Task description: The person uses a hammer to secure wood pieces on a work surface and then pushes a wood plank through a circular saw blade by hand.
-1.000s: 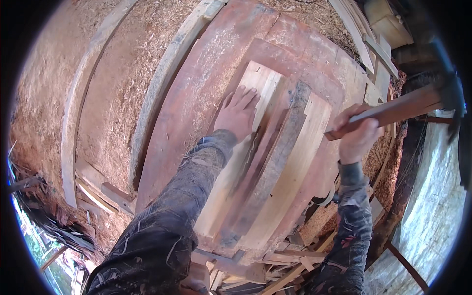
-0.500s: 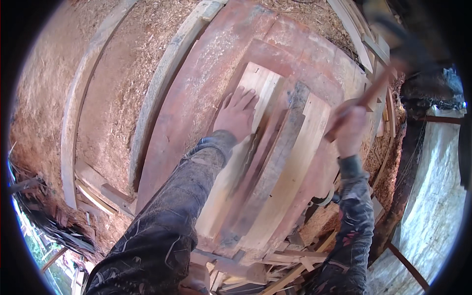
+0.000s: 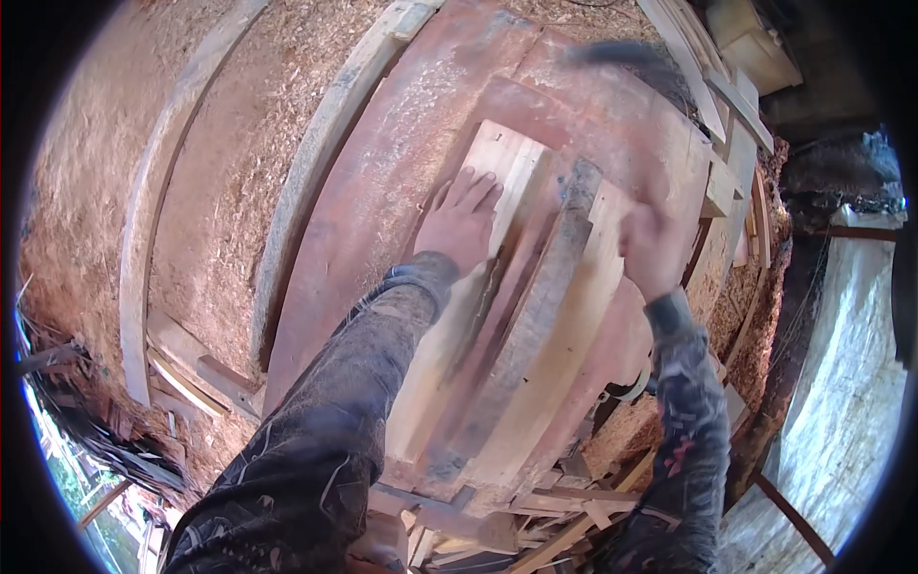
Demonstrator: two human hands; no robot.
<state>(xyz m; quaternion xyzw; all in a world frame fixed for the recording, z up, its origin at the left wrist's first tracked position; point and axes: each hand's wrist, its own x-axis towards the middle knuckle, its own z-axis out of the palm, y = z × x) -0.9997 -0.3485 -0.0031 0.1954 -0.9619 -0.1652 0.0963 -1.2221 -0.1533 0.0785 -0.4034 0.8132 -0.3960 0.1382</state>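
Note:
My left hand (image 3: 457,220) lies flat with fingers spread on a pale wooden plank (image 3: 499,161), holding it against the reddish board. Near the plank's far end a small nail-like mark shows. My right hand (image 3: 655,239), blurred by motion, is closed round the handle of a hammer. Its dark head (image 3: 626,59) is a smear beyond the far end of the planks, and the handle barely shows. Beneath and left of my right hand lies a second pale plank (image 3: 574,335), with a grey, weathered strip (image 3: 535,316) along its left side.
Under the planks is a wide reddish worktop (image 3: 382,182) dusted with sawdust. Two long beams (image 3: 320,182) run over wood chips at the left. Offcuts (image 3: 574,507) pile up at the near edge, and more boards (image 3: 732,182) lean at the right. A pale sheet (image 3: 832,383) hangs far right.
My right hand has swung left and slightly nearer to the second plank, and the hammer's head has swept from the upper right toward the upper middle. My left hand stays in place.

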